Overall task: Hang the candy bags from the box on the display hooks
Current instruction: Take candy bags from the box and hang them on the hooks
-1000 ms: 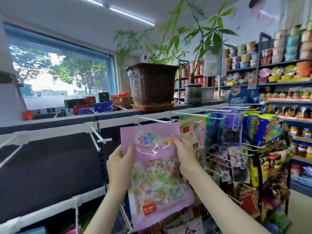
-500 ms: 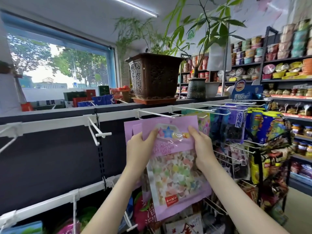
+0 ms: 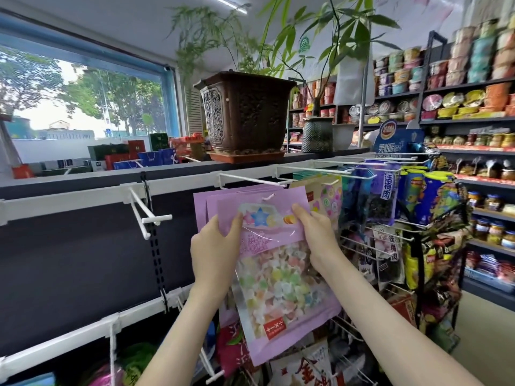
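Observation:
A pink candy bag [image 3: 278,277] with pastel star candies hangs tilted in front of me. My left hand [image 3: 214,250] grips its upper left edge and my right hand [image 3: 316,238] grips its upper right edge. The bag's top hole sits at the tip of a white display hook [image 3: 250,181]. Behind it, more pink bags [image 3: 206,204] of the same kind hang on that hook. The box is out of view.
An empty white double hook [image 3: 145,215] juts out to the left on the white rail [image 3: 64,197]. Further hooks with snack bags [image 3: 387,196] crowd the right. A brown plant pot [image 3: 245,115] stands on the shelf top above. Packets fill the lower hooks.
Both hands have carried the pink bag up and to the right, from below the rail to the hook where other pink bags hang.

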`<state>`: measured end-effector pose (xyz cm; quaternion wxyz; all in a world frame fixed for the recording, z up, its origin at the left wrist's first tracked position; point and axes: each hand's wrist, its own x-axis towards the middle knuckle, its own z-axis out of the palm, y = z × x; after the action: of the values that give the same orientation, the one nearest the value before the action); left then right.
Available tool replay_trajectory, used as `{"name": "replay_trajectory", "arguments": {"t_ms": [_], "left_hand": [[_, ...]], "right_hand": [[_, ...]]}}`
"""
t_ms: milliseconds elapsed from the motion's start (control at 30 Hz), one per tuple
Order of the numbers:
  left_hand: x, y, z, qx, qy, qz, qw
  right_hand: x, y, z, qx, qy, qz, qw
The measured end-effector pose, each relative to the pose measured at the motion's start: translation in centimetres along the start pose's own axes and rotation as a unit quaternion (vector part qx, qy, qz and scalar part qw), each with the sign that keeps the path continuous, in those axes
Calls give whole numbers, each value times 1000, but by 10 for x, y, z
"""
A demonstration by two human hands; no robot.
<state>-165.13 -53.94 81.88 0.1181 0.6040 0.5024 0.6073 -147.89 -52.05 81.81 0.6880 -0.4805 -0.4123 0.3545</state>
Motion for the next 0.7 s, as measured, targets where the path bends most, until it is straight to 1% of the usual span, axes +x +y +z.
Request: {"name": "replay_trajectory", "arguments": {"t_ms": [100, 167, 233, 267, 300, 333, 400, 467, 500, 600, 700], "left_hand": [[0, -5, 1, 27, 42, 46, 998], [0, -10, 6, 73, 91, 92, 989], [-3, -13, 13, 157, 143, 169, 963], [-8, -13, 17, 185, 156, 204, 949], [-15, -14, 24, 190, 162, 239, 938], [-25, -13, 30, 173, 161, 266, 935], [-50, -10, 44, 105, 150, 309, 933], [-79, -5, 61, 42, 110, 332, 936], [-93, -2, 71, 17, 75, 338, 938], [-132, 7, 102, -28, -70, 321, 944], [-176, 15, 132, -42, -221, 299, 927]], "right_hand": [[6, 4, 4, -12, 7, -34, 999], [8, 7, 3, -35, 7, -52, 998], [6, 10, -2, -72, 4, -68, 995], [4, 12, -6, -90, 0, -82, 993], [3, 16, -11, -105, -9, -91, 990], [-1, 19, -17, -117, -20, -89, 989], [-10, 29, -33, -142, -52, -60, 987], [-22, 38, -56, -187, -86, -39, 978], [-28, 41, -71, -214, -98, -31, 971], [-50, 52, -124, -277, -107, 19, 955], [-79, 71, -186, -325, -70, 56, 942]]}}
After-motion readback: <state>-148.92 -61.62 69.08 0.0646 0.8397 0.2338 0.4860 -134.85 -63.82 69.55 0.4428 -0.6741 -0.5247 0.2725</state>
